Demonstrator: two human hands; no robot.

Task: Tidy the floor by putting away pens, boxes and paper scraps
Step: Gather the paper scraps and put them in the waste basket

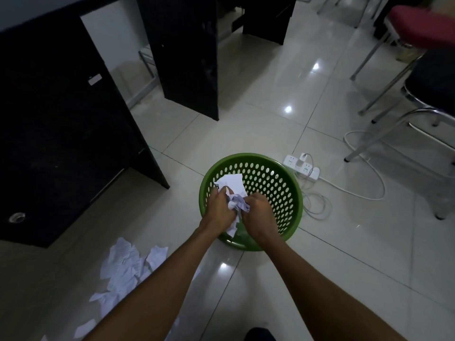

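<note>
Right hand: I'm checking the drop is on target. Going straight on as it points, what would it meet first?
The right hand grips the paper wad, shared with the left hand; past that, probably the basket, at its far wall, though depth is unclear.

Basket [283, 193] stands right of desk [61, 143], paper scraps [123, 267] before desk.

Fingertips of the left hand [219, 211] and right hand [258, 214] are lying buried in crumpled paper [236, 205]; a blurred red stool [418, 25] is running off-frame.
</note>
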